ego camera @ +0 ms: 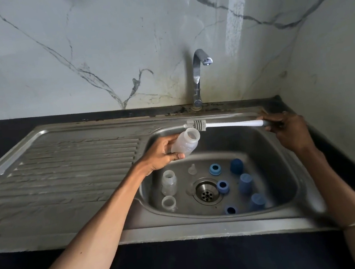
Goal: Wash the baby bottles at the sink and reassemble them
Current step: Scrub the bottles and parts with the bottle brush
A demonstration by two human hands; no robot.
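**Bottle in one hand, brush in the other, over the basin**

Your left hand (163, 151) is curled round a clear baby bottle (186, 142), holding it tilted over the far left part of the sink (285, 166), its open mouth turned toward the right and far side. Your right hand (290, 131) grips the grey end of a white-handled bottle brush (226, 124), fingers wrapped about it. The brush lies almost level across the far side of the basin, and its bristle head sits just beside the bottle's mouth, not inside it.

Down in the basin, left of the drain (205, 191), a second clear bottle (169, 182) stands upright, with a clear ring (169, 203) just nearer you. A clear teat (192, 169) stands on the far side of the drain. To the right of the drain lie three blue collars (215, 169) with open centres and three blue caps (245, 183), scattered but close together.

The tap (199, 77) stands at the far edge, spout over the basin; no water shows from it. The ribbed drainboard (66, 168) stretches to the left, set in the dark table (186, 265).
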